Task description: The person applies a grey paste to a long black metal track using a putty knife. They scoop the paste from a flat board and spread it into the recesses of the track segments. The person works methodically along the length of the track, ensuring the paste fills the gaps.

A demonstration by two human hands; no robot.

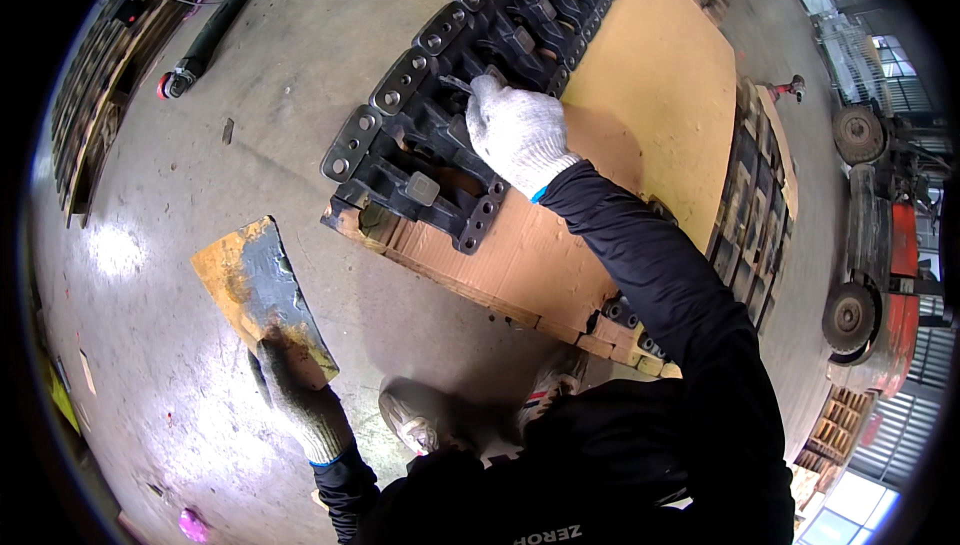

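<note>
My left hand (290, 395), in a grey-white knit glove, grips the lower end of a flat board (268, 285) smeared with grey and ochre paste. My thumb lies on the board; the other fingers are partly hidden beneath it. Over a black steel track chain (420, 140), my right hand (515, 130) in a white knit glove is closed on a thin dark tool (457, 84). Only a short flat tip of it shows, so its kind is unclear. Linked plates with round pins run along the chain's side, and its near end lies at the cardboard's left edge.
Cardboard (530, 260) covers the pallet under the chain. An angle grinder (200, 50) with a cord lies on the floor at upper left. Stacked pallets (105, 95) stand far left. A red-and-black forklift (885, 265) is at right. My shoes (410, 423) are beside the pallet.
</note>
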